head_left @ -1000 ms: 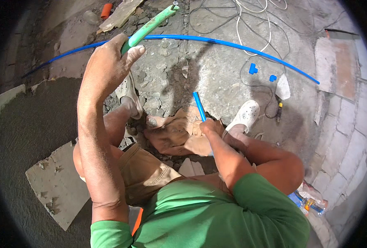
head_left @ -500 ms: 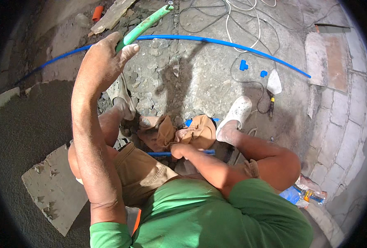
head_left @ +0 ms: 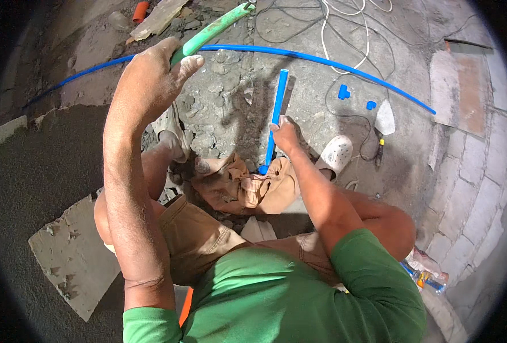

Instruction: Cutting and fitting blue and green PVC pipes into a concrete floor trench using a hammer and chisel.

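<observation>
My left hand (head_left: 156,74) is raised at the upper left, closed round the near end of a green pipe (head_left: 222,26) that slants up and to the right. Out in front of my lap, my right hand (head_left: 285,134) grips a short blue pipe (head_left: 279,94) near its middle. This pipe points away from me, and a blue fitting (head_left: 263,170) shows at its near end. Below that end lies a crumpled tan cloth or bag (head_left: 236,186), between my feet in pale clogs (head_left: 336,154). The cloth partly covers what is under it.
A long blue pipe (head_left: 299,55) curves across the floor beyond my hands. Blue fittings (head_left: 344,91), cables (head_left: 368,46) and a small trowel (head_left: 385,118) lie to the right. Dark mortar (head_left: 30,177) and a flat board (head_left: 73,251) are at left; a block wall (head_left: 476,177) stands right.
My right hand has moved forward from my lap with the short blue pipe, which has swung from lying crosswise to pointing away. The left hand has barely shifted.
</observation>
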Demonstrator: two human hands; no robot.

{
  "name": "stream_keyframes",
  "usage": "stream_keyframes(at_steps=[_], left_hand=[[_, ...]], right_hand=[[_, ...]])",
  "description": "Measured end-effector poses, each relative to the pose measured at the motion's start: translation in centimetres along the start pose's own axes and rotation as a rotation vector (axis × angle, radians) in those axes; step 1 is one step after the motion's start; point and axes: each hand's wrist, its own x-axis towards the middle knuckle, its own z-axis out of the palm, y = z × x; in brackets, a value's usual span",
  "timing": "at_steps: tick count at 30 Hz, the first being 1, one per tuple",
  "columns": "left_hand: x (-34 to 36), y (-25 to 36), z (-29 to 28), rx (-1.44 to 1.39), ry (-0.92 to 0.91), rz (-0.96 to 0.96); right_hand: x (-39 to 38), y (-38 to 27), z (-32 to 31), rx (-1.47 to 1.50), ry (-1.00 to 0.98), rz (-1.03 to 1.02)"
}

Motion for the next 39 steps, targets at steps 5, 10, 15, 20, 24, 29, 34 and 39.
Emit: stream_keyframes(at_steps=[5, 10, 15, 20, 24, 29, 34, 39], left_hand=[[0.1, -0.1, -0.1, 0.023, -0.049, -0.009], [0.3, 0.3, -0.3, 0.026, -0.061, -0.019], [0.2, 0.7, -0.3, 0.017, -0.059, -0.028], [0.2, 0.6, -0.3, 0.042, -0.092, -0.035], [0.0, 1.0, -0.5, 0.027, -0.124, -0.087], [0.1, 0.8, -0.7, 0.027, -0.112, -0.099], [0.1, 0.7, -0.6, 0.015, -0.121, -0.113], [-0.4, 0.0, -0.6, 0.033, -0.132, -0.134]], right_hand=[[-0.2, -0.9, 1.5, 0.032, -0.044, 0.085], [-0.3, 0.3, 2.6, 0.038, -0.020, 0.098], [-1.5, 1.3, 3.7, -0.085, -0.127, 0.198], [-2.7, -0.9, 4.1, -0.218, -0.075, 0.315], [-3.0, -0.2, 4.9, -0.302, -0.085, 0.281], [-3.4, 0.8, 5.0, -0.366, -0.164, 0.286], [-6.2, 1.4, 6.4, -0.381, -0.149, 0.497], [-5.8, 3.8, 6.9, -0.313, -0.258, 0.448]])
